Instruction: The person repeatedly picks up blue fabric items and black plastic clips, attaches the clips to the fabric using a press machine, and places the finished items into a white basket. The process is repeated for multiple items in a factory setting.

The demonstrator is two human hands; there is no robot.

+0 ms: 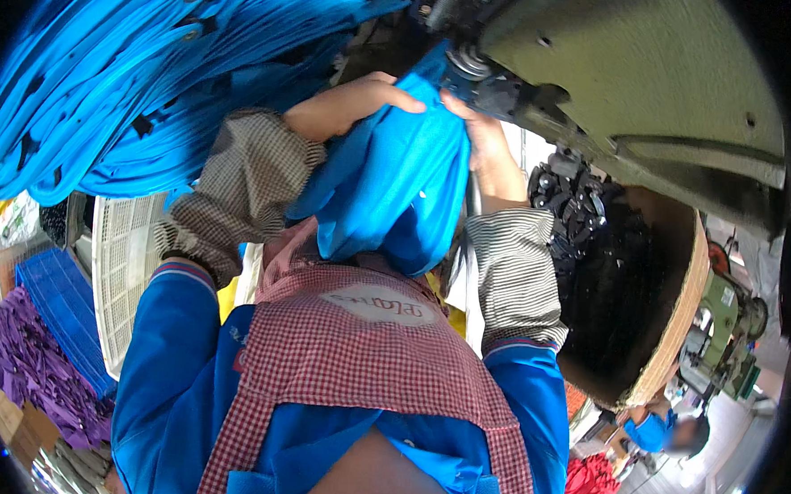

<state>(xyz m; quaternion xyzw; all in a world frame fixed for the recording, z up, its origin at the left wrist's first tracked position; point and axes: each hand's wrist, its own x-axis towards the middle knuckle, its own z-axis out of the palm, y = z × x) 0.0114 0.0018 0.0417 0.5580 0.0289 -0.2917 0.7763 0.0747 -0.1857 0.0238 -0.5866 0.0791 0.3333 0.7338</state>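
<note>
A bright blue cloth piece [408,172] hangs in folds from the head of a green machine [637,72] down over my apron. My left hand [354,104] grips its upper left side, thumb on top and the other fingers mostly hidden behind the cloth. Close under the machine's round metal part [468,61], my right hand [480,137] pinches the cloth's upper right edge. The cloth's top end goes up beside that metal part, and I cannot tell whether it is clamped there.
A large heap of blue cloth pieces [145,73] with metal fasteners lies at the upper left. Below it stands a white plastic basket [125,278]. At right, a cardboard box [673,324] holds many small black parts [585,212]. Another person [659,431] sits farther off, lower right.
</note>
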